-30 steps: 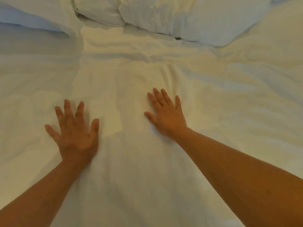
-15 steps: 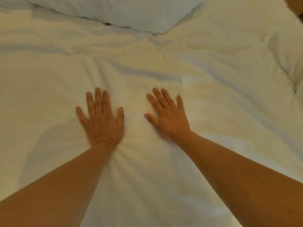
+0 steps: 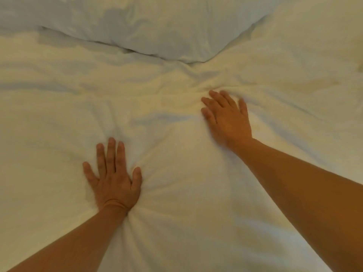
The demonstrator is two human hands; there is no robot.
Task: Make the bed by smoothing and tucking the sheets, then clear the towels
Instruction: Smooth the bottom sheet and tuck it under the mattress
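- Both bare forearms reach forward over the bed; the left hand (image 3: 114, 177) lies nearer the body, palm down, and the right hand (image 3: 225, 118) is stretched farther ahead, slightly blurred.
- Half a second ago the hands lay side by side, close together; now the right one has slid forward toward the pillow (image 3: 157, 26) and they are well apart.
- Both hands are flat and open, fingers spread, gripping nothing, pressing on the white sheet (image 3: 176, 193).
- The sheet covers the bed, with wrinkles bunched ahead of the right fingertips.
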